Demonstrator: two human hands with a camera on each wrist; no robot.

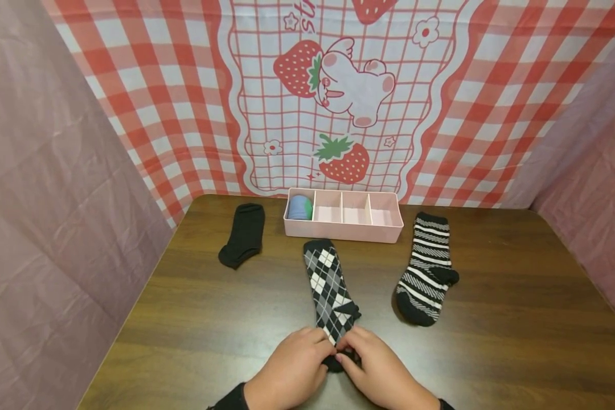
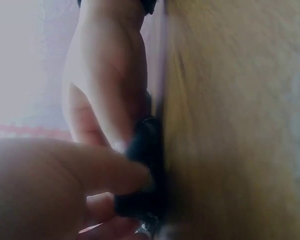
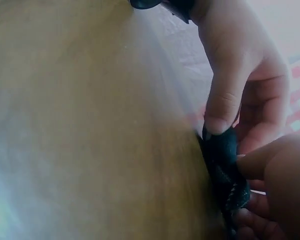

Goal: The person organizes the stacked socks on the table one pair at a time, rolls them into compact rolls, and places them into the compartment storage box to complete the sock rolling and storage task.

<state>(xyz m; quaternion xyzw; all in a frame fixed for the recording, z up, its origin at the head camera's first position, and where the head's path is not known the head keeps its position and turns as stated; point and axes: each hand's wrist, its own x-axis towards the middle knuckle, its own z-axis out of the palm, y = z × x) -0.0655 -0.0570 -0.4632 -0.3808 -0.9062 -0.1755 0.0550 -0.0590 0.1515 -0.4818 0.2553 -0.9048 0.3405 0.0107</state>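
Observation:
An argyle sock (image 1: 329, 279) in black, grey and white lies lengthwise on the table, its cuff toward the box and its toe end toward me. My left hand (image 1: 295, 364) pinches the left side of the dark toe end. From the other side my right hand (image 1: 376, 367) pinches the same end, thumb and fingertips close to the left hand's. Both wrist views show the black toe fabric (image 3: 221, 160) bunched between thumbs and fingers, low over the wood. Part of the toe is hidden under the fingers.
A pink box (image 1: 343, 230) with several compartments stands at the back; a rolled blue-and-green sock (image 1: 300, 208) sits in its leftmost one. On the left lies a black ankle sock (image 1: 243, 234). A striped black-and-white sock (image 1: 426, 267) lies on the right. Checked cloth (image 1: 184, 102) hangs behind the table.

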